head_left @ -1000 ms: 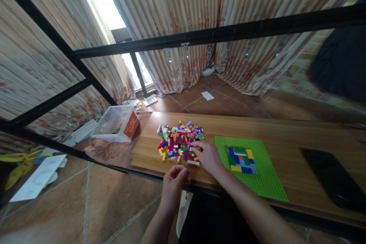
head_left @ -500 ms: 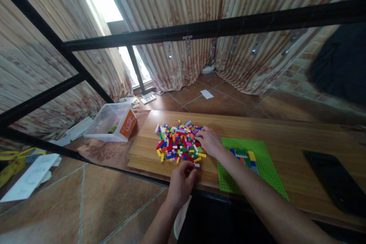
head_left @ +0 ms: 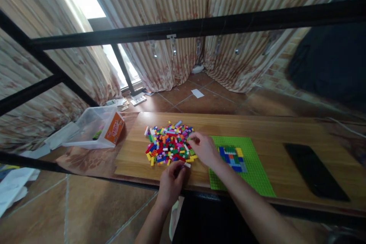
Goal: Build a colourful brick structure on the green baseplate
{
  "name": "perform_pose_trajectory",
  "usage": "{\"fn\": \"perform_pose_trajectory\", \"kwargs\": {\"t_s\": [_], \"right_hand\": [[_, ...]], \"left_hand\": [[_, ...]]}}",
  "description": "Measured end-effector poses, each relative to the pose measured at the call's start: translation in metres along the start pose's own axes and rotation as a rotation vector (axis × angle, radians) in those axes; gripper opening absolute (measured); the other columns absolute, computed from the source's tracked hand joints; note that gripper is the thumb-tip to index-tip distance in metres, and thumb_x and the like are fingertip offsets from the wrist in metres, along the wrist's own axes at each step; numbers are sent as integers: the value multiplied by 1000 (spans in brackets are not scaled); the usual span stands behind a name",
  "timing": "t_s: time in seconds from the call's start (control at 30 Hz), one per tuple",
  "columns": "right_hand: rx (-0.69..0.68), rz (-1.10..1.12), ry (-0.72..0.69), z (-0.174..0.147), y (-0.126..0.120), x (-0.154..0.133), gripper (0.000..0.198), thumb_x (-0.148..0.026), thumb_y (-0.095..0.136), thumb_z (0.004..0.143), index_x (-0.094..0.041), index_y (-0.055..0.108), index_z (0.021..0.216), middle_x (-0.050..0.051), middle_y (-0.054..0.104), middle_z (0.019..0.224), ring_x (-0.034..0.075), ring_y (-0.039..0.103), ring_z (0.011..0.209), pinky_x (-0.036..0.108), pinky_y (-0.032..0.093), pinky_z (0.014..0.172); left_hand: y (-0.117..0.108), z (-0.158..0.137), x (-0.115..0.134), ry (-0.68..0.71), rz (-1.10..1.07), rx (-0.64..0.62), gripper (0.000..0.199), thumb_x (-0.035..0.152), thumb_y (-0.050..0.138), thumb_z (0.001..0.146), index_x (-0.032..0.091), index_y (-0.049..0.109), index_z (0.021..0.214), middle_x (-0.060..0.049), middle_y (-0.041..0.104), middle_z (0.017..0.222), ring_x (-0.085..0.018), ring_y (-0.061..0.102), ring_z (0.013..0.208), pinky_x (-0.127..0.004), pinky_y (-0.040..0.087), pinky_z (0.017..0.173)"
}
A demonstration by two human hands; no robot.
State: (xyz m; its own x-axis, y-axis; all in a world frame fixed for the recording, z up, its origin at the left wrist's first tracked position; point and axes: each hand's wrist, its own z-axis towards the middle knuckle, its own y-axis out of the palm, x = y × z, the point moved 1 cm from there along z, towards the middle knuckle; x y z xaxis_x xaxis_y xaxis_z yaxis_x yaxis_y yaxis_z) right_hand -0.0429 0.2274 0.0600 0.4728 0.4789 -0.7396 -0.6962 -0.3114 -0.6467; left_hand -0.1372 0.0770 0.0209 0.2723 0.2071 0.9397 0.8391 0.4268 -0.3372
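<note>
Plastic building bricks lie heaped under the fingertips of a pinching right hand, while the left hand curls beside a white brick; whether either grips a piece cannot be told. Lifting straight up should spare neighbours. Right of the heap sits a green baseplate.

Inside of left grip seemingly hidden
</note>
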Motion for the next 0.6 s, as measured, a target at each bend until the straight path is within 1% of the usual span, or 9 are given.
{"fn": "perform_pose_trajectory", "kwargs": {"t_s": [0.03,0.1,0.17,0.23,0.33,0.4,0.47,0.53,0.6], "right_hand": [[9,98,28,-10,-3,-1,10,-22,57,80,-20,66,84,1,67,79,14,58,68,27,44,67],[33,246,64,-31,-9,0,10,-24,58,79,-20,66,83,0,66,76,13,58,66,26,45,64],[79,315,88,-53,-18,7,15,-26,59,78,-20,68,88,0,65,78,14,58,70,26,46,66],[135,346,126,-73,-29,22,20,-29,59,78,-22,69,94,1,64,79,15,58,72,27,46,67],[197,378,199,-93,-52,52,22,-34,62,78,-23,71,95,1,64,80,15,57,71,29,47,67],[236,333,231,-99,-69,72,23,-36,63,77,-22,71,95,2,64,82,16,57,72,30,47,67],[267,232,243,-98,-85,89,25,-36,64,77,-22,71,95,2,64,82,17,58,72,31,47,68],[271,122,236,-93,-98,100,23,-35,63,77,-22,71,94,3,64,81,18,58,72,32,47,68],[244,37,213,-84,-107,106,19,-33,63,77,-22,70,91,2,64,80,18,58,72,32,46,69]], "left_hand": [[0,0,-2,2,0,0,22,32,59,82,22,69,100,-6,71,94,-21,64,86,-31,47,80],[-1,1,-4,4,2,2,26,32,59,82,22,69,104,-6,72,96,-21,65,88,-32,48,83],[-1,1,-5,9,2,5,27,33,59,83,22,69,105,-6,72,97,-22,65,90,-32,48,84],[-2,2,-4,21,12,-1,26,33,60,82,22,70,102,-6,72,98,-22,65,91,-32,48,85],[-3,2,-2,38,38,-43,25,35,61,81,22,71,99,-5,72,99,-21,65,94,-32,48,87],[-3,2,-1,47,62,-74,25,37,61,81,22,71,98,-5,72,99,-21,64,95,-32,48,88],[-3,2,0,52,91,-85,25,38,61,81,22,70,97,-4,72,98,-20,64,94,-31,48,87],[-3,2,0,48,115,-75,25,39,63,80,22,71,96,-3,71,95,-20,65,89,-30,48,83],[-3,2,-1,42,123,-70,26,40,63,79,22,70,96,-3,71,92,-19,64,86,-29,48,81]]}}
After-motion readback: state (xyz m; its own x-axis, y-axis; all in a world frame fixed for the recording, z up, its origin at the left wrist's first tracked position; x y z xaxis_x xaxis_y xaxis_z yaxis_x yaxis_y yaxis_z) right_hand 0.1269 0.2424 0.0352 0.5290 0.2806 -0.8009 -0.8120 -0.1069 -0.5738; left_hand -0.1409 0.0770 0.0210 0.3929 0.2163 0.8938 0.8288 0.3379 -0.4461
